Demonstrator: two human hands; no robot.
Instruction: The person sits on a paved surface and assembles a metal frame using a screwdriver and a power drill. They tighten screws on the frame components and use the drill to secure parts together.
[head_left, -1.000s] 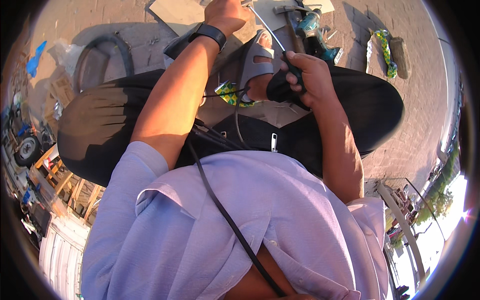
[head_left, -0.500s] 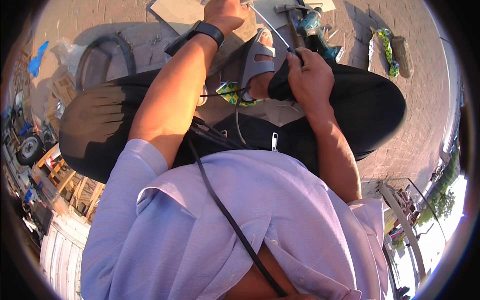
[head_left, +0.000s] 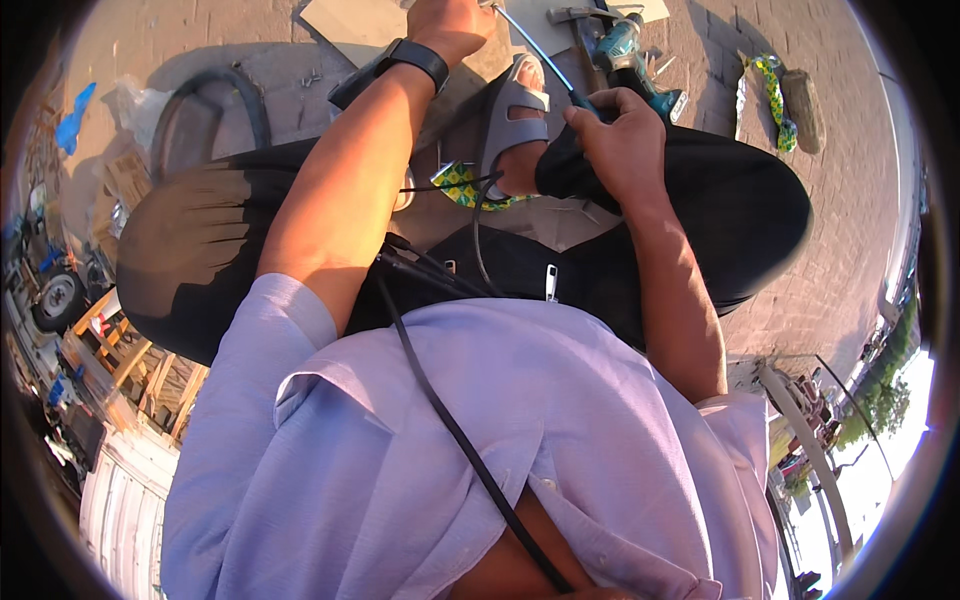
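The right grip (head_left: 622,130) is closed around the screwdriver (head_left: 537,50), which slants toward the left grip (head_left: 455,24), whose hold I cannot tell. Probably light, stiff; best held by its handle (head_left: 584,102).

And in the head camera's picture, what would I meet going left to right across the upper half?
Blue plastic scrap, curved black tube, left hand, slim-shafted tool, right hand, yellow-green wrapper, rough brownish block.
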